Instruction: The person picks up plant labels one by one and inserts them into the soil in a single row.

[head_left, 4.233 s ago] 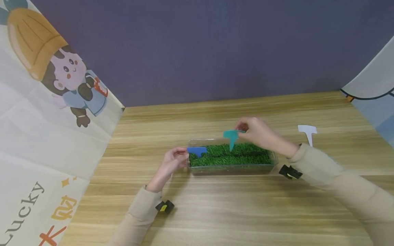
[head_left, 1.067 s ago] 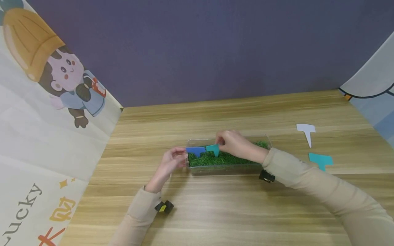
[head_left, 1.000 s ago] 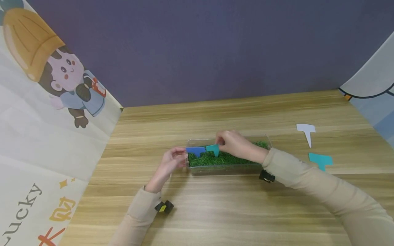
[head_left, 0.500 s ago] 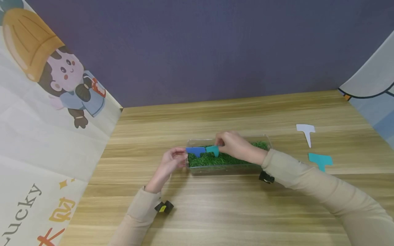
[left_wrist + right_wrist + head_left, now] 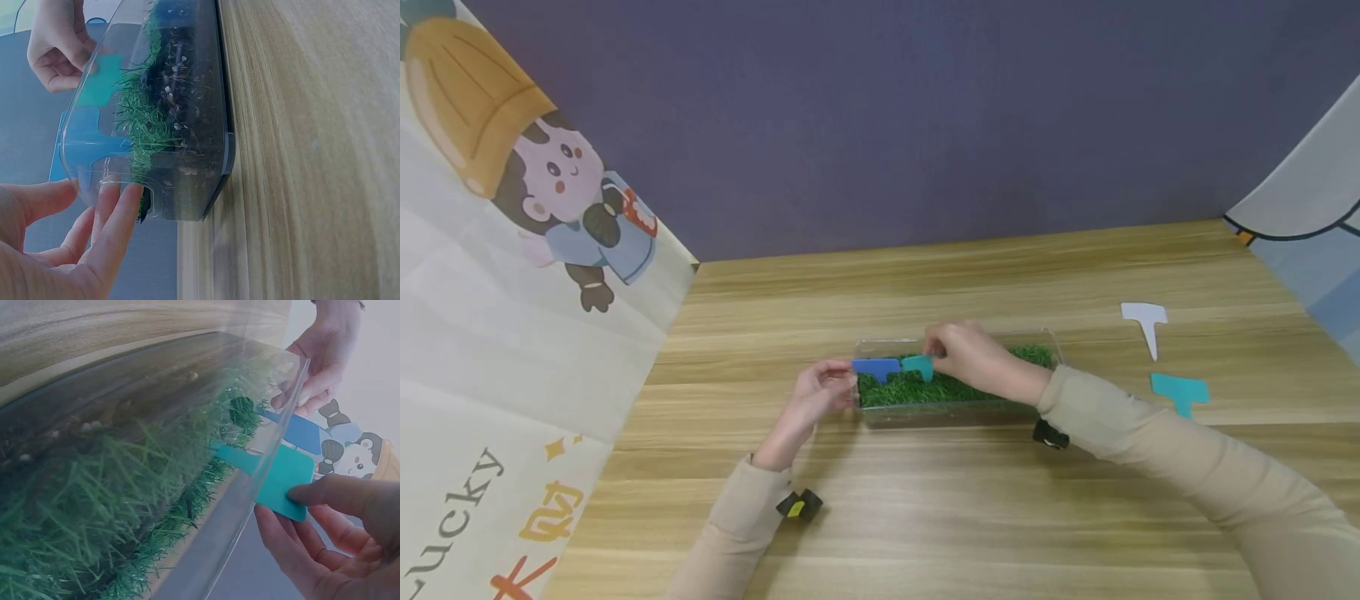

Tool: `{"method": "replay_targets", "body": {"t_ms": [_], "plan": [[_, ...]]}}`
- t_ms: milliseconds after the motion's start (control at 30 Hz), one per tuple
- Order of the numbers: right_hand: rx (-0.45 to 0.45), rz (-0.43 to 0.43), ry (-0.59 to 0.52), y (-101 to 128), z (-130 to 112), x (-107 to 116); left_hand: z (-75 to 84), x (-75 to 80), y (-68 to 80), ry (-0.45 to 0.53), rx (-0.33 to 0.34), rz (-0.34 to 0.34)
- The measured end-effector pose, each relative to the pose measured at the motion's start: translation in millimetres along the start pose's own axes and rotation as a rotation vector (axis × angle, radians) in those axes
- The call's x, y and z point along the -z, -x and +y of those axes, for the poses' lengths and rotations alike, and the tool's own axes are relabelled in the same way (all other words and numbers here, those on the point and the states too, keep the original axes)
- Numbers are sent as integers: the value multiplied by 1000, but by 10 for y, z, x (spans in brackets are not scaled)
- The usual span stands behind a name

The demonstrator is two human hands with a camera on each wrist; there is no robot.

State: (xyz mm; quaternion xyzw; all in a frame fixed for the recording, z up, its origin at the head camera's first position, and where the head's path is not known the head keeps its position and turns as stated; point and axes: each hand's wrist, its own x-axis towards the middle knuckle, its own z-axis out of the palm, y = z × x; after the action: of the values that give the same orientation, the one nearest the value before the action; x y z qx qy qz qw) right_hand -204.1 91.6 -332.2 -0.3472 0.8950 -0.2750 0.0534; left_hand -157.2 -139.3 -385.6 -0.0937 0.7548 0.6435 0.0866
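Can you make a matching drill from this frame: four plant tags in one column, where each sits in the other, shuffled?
Things:
1. blue tag
2. teal tag in the tray
3. white tag
4. loose teal tag

Places:
A. flat on the table, farthest right and back
B. stuck in the grass at the tray's left end, next to the left hand
C. flat on the table, right of the tray, nearer the person
D. pinched by the right hand, stake in the grass

Pairs: 1-B, 2-D, 3-A, 4-C
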Motion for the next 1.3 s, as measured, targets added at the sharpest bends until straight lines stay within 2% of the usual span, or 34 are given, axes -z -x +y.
{"method": "replay_targets", "body": {"t_ms": [267,800,1000,1300], "plan": [[-30,-28,6,-23,-18,12,4,0,-1,3,6,-4],[-74,-66,-104,13,-8,151,15,-4,3,4,14,-5],[-30,-56,-105,38,33,207,13,-3,8,1,13,-3],[-74,-42,-37,109,143,328,14,-11,11,1,11,-1]]}}
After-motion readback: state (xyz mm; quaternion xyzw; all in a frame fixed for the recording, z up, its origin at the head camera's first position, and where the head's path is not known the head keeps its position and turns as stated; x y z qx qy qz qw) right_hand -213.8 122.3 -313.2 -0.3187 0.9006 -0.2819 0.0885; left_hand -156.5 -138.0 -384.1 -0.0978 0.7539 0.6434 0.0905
